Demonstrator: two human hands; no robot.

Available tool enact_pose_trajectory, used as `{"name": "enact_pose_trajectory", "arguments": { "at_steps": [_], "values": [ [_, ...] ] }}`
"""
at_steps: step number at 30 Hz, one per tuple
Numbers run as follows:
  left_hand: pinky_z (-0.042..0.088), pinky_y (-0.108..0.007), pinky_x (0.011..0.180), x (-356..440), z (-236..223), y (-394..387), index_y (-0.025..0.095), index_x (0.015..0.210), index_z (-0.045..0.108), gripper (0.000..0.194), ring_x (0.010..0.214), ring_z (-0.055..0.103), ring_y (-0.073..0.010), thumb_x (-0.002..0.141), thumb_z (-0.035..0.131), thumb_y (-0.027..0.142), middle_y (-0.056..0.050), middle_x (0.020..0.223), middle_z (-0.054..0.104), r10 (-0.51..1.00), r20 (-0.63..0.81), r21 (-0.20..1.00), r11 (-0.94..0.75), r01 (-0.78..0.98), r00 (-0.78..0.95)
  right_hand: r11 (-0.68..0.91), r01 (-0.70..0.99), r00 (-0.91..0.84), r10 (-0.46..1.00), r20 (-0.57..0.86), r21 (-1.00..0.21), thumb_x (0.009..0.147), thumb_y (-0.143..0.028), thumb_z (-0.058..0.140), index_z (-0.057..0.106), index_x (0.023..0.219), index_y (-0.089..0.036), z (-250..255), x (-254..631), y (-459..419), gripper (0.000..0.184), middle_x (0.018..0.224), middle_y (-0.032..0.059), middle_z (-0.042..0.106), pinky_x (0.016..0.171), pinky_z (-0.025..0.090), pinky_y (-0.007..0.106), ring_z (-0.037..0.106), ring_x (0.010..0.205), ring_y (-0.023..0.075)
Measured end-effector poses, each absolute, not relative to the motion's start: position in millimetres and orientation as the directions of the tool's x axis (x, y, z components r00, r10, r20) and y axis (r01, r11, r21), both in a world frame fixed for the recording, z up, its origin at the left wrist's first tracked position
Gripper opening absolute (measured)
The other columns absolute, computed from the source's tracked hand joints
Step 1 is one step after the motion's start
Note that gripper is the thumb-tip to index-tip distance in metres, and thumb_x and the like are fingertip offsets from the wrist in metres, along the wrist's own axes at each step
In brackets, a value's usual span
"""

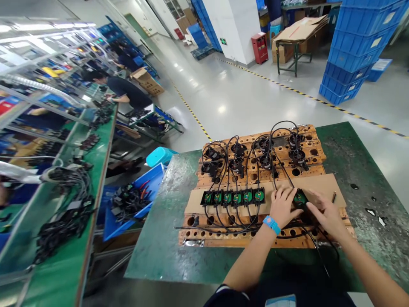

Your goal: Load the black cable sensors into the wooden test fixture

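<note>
A brown board full of round holes (pixel 255 238) lies on a green table (pixel 166 238). A cardboard strip (pixel 322 185) crosses it, and a row of several small black parts with green tops (pixel 232 197) sits on the strip. Black cables (pixel 223 217) run from them to round black parts (pixel 295 155) at the far side of the board. My left hand (pixel 281 205), with a blue wristband (pixel 272 224), and my right hand (pixel 326 213) both pinch one more black part with a green top (pixel 299 198) at the right end of the row.
A blue bin (pixel 140 200) of black parts stands left of the table. A long green workbench (pixel 64 238) with cable bundles runs along the left, where another person (pixel 124 91) works. Stacked blue crates (pixel 358 47) and a cardboard-laden table (pixel 300 34) stand across the aisle.
</note>
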State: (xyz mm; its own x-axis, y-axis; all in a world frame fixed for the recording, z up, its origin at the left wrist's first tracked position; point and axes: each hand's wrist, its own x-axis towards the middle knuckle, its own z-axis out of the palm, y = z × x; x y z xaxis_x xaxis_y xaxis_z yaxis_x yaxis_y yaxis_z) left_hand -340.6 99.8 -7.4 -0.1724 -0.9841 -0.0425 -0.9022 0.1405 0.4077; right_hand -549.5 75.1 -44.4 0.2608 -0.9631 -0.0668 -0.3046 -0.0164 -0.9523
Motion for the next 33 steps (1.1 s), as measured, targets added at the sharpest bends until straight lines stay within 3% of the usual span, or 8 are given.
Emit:
{"name": "enact_pose_trajectory", "arguments": {
  "at_steps": [5, 9, 14, 20, 23, 26, 30, 33],
  "values": [
    [0.032, -0.058, 0.112, -312, -10, 135, 0.024, 0.155, 0.035, 0.096, 0.142, 0.037, -0.0375, 0.078, 0.065, 0.072, -0.016, 0.154, 0.046, -0.999, -0.042, 0.287, -0.009, -0.958, -0.003, -0.43, -0.452, 0.563, -0.817, 0.124, -0.782, 0.099, -0.044, 0.053, 0.061, 0.134, -0.03, -57, -553, 62, 0.039, 0.141, 0.0075, 0.055, 0.11, 0.047, 0.05, 0.051, 0.13, 0.026],
    [0.035, -0.053, 0.111, -294, -5, 136, 0.022, 0.15, 0.042, 0.068, 0.136, 0.045, -0.0296, 0.089, 0.065, 0.044, -0.011, 0.14, 0.06, -0.991, -0.13, 0.297, -0.027, -0.954, -0.012, -0.493, -0.497, 0.512, -0.831, 0.217, -0.714, 0.099, -0.043, 0.053, 0.063, 0.129, -0.022, -72, -533, 67, 0.038, 0.126, 0.0118, 0.061, 0.105, 0.051, 0.049, 0.057, 0.118, 0.0267],
    [0.022, -0.062, 0.119, -275, 4, 104, 0.02, 0.151, 0.042, 0.075, 0.149, 0.028, -0.0362, 0.079, 0.064, 0.025, -0.01, 0.152, 0.052, -0.987, -0.135, 0.286, 0.043, -0.957, -0.085, -0.578, -0.531, 0.565, -0.786, 0.249, -0.62, 0.101, -0.035, 0.049, 0.061, 0.134, -0.022, -62, -501, 66, 0.038, 0.127, 0.0125, 0.058, 0.1, 0.054, 0.048, 0.056, 0.112, 0.0258],
    [0.029, -0.057, 0.118, -282, 8, 132, 0.02, 0.139, 0.055, 0.059, 0.143, 0.039, -0.0345, 0.082, 0.061, 0.032, -0.012, 0.149, 0.052, -0.999, -0.01, 0.479, -0.032, -0.877, 0.03, -0.707, -0.437, 0.778, -0.607, 0.16, -0.557, 0.105, -0.032, 0.039, 0.068, 0.125, -0.023, -60, -485, 54, 0.036, 0.121, 0.0088, 0.065, 0.094, 0.056, 0.042, 0.059, 0.105, 0.0226],
    [0.053, -0.039, 0.091, -318, 6, 201, 0.017, 0.103, 0.069, 0.041, 0.098, 0.065, -0.0218, 0.097, 0.043, 0.048, -0.011, 0.102, 0.07, -0.91, -0.227, 0.737, -0.394, -0.55, 0.347, -0.723, -0.44, 0.789, -0.594, 0.155, -0.532, 0.106, -0.034, 0.039, 0.068, 0.123, -0.021, -60, -486, 52, 0.037, 0.12, 0.0088, 0.066, 0.093, 0.055, 0.04, 0.06, 0.104, 0.0214],
    [0.055, -0.039, 0.089, -365, 2, 257, 0.015, 0.113, 0.066, 0.059, 0.097, 0.068, -0.0223, 0.092, 0.047, 0.067, -0.011, 0.105, 0.072, -0.782, -0.614, 0.763, -0.622, -0.177, 0.104, -0.755, -0.451, 0.805, -0.575, 0.149, -0.477, 0.105, -0.038, 0.04, 0.068, 0.12, -0.019, -57, -487, 49, 0.037, 0.114, 0.009, 0.066, 0.088, 0.054, 0.036, 0.059, 0.101, 0.0209],
    [0.029, -0.052, 0.121, -419, 1, 266, 0.022, 0.132, 0.058, 0.077, 0.144, 0.042, -0.03, 0.083, 0.05, 0.081, -0.013, 0.147, 0.054, -0.804, -0.503, 0.818, -0.561, 0.127, -0.316, -0.801, -0.445, 0.833, -0.534, 0.142, -0.402, 0.105, -0.04, 0.039, 0.069, 0.114, -0.019, -55, -485, 43, 0.037, 0.101, 0.0081, 0.064, 0.084, 0.05, 0.034, 0.057, 0.094, 0.0204],
    [0.044, -0.049, 0.108, -435, 16, 259, 0.019, 0.104, 0.062, 0.071, 0.117, 0.062, -0.0279, 0.08, 0.048, 0.085, -0.012, 0.106, 0.068, -0.836, -0.401, 0.741, -0.536, 0.405, -0.373, -0.803, -0.424, 0.835, -0.526, 0.161, -0.419, 0.106, -0.042, 0.035, 0.069, 0.111, -0.019, -57, -486, 40, 0.041, 0.097, 0.0079, 0.061, 0.082, 0.048, 0.033, 0.056, 0.092, 0.0201]
  ]
}}
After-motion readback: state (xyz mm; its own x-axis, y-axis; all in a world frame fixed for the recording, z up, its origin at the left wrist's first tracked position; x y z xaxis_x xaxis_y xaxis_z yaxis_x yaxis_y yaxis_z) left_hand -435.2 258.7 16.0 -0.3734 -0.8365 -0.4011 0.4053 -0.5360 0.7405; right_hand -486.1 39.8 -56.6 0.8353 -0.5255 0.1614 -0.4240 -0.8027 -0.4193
